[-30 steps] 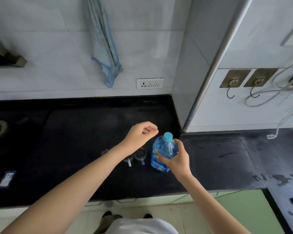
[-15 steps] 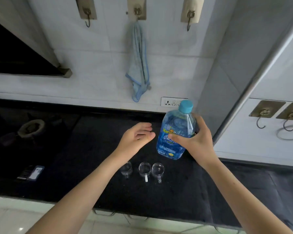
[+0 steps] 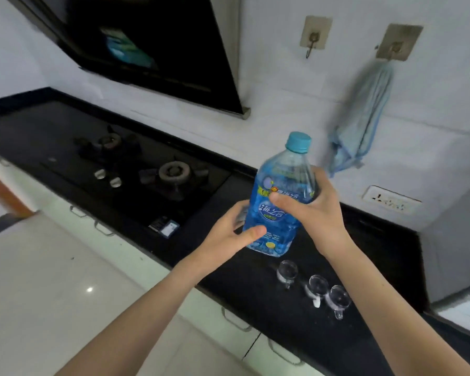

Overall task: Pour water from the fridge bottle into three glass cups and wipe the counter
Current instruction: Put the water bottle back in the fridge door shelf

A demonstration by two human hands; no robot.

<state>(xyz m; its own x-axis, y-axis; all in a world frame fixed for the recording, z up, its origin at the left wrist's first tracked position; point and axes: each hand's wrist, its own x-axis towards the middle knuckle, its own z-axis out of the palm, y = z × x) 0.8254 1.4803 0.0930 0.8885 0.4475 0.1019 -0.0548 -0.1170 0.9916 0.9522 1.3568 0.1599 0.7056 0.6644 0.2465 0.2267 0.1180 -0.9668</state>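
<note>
A clear blue bottle point(image 3: 280, 202) with a blue cap on is held upright in the air above the black counter point(image 3: 228, 278). My right hand point(image 3: 318, 210) grips its middle from the right. My left hand point(image 3: 228, 237) wraps its lower part from the left, thumb on the front. Three small glass cups point(image 3: 314, 287) with handles stand in a row on the counter just below the bottle. A blue cloth point(image 3: 361, 123) hangs from a wall hook behind the bottle.
A black gas stove point(image 3: 136, 164) with two burners lies to the left on the counter, under a dark hood point(image 3: 158, 50). A small dark box point(image 3: 164, 226) lies near the counter's front edge. A wall socket point(image 3: 391, 200) sits at the right.
The bottle has risen off the counter in my right hand. My left hand has moved from beside it onto its lower part. The view has swung left toward the stove.
</note>
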